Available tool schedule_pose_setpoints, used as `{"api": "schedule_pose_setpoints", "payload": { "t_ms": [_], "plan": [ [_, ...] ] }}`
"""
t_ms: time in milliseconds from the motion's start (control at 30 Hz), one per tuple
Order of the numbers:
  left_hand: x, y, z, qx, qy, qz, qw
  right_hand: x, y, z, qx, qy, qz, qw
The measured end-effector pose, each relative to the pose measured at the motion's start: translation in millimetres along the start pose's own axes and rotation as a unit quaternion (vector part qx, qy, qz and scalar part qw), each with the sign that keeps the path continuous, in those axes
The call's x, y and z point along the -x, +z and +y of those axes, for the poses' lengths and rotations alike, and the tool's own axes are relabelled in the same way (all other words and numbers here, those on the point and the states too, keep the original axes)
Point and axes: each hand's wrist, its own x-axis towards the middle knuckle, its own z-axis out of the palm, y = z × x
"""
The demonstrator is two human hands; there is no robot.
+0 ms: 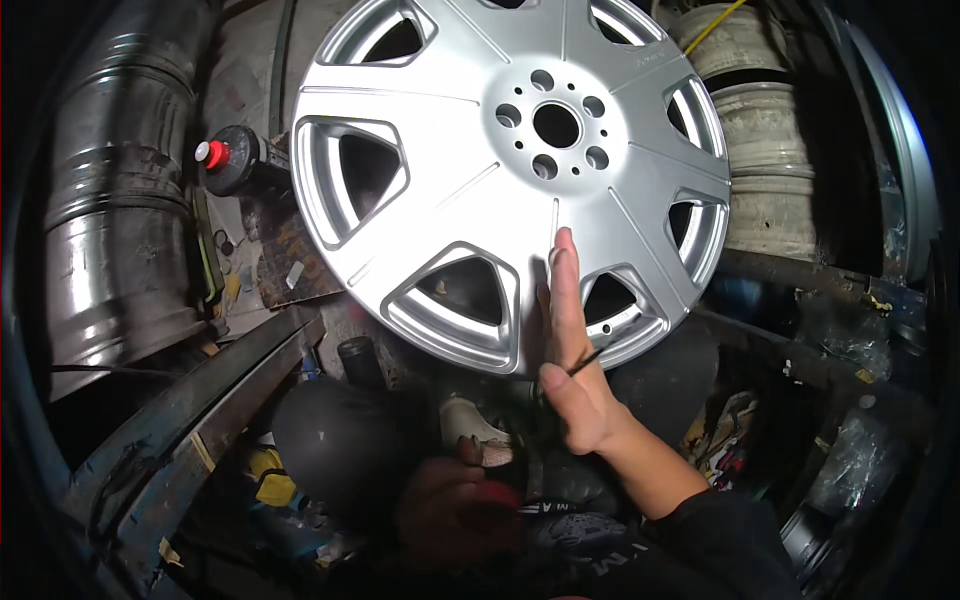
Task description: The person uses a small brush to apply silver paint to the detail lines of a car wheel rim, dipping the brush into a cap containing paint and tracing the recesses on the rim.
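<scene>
Left hand [455,500]: lowest and nearest me, in deep shadow; its fingers seem curled around something red and dark, but I cannot tell what, nor how firmly.
Pale scrap [470,425]: just above my left fingers, touching or nearly so; perhaps a rag or a pad, too dim to name.
Right hand [572,370]: raised flat, fingers [562,290] straight and pressed together, thumb tucked across the palm. A thin dark stick or wire crosses the palm by the thumb; I cannot say whether I am pinching it.
Why flat: my guess is that I lay the palm against the face to steady it or feel the finish.
Alloy wheel [470,170]: silver, with triangular cut-outs, tilted face-up toward me; its lower rim sits under my right palm and my fingertips reach up one spoke toward the hub.
Hub bore [556,125]: well beyond my fingertips, ringed by bolt holes.
Red-capped dark can [228,158]: far left of my fingers, beside the wheel's edge.
Bare steel rim [110,220]: farther left, lying on its side.
Dusty stacked rims [760,170]: behind the wheel, up and right of my fingers.
</scene>
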Motion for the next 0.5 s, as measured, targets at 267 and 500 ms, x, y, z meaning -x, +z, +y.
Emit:
{"api": "schedule_pose_setpoints", "payload": {
  "t_ms": [267, 500],
  "plan": [
    [-19.3, -34.9, 21.9, -0.105, -0.052, -0.098, 0.988, -1.6, 20.6, -4.6, 0.12, 0.006, 0.073, 0.99],
    [0.7, -23.4, 25.3, -0.098, 0.0, -0.106, 0.99, 5.1, 9.6, -18.4, -0.029, 0.059, 0.061, 0.996]
  ]
}}
